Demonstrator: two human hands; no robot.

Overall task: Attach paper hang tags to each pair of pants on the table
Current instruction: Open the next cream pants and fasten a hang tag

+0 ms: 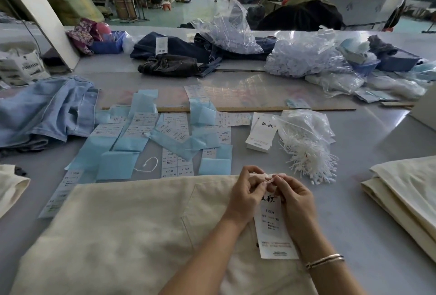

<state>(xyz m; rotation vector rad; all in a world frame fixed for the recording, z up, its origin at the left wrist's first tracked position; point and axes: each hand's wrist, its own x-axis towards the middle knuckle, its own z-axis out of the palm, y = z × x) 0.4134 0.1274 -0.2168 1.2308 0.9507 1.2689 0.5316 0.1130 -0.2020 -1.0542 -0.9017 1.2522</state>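
Observation:
A cream pair of pants (132, 226) lies flat in front of me, back pocket up. On its right part rests a white paper hang tag (273, 231) with black printing. My left hand (247, 191) and my right hand (292, 198) meet at the tag's top end, fingertips pinching there. What they pinch between them is hidden; it looks like the tag's string. A stack of blank hang tags (260, 132) sits behind, beside a bag of white string loops (306, 146).
Blue and white sticker sheets (165, 139) cover the table's middle, with one loose string loop (148, 165). Light blue jeans (47, 115) lie left, folded cream pants (405, 191) right, dark jeans (179, 58) and plastic bags (304, 56) at the back.

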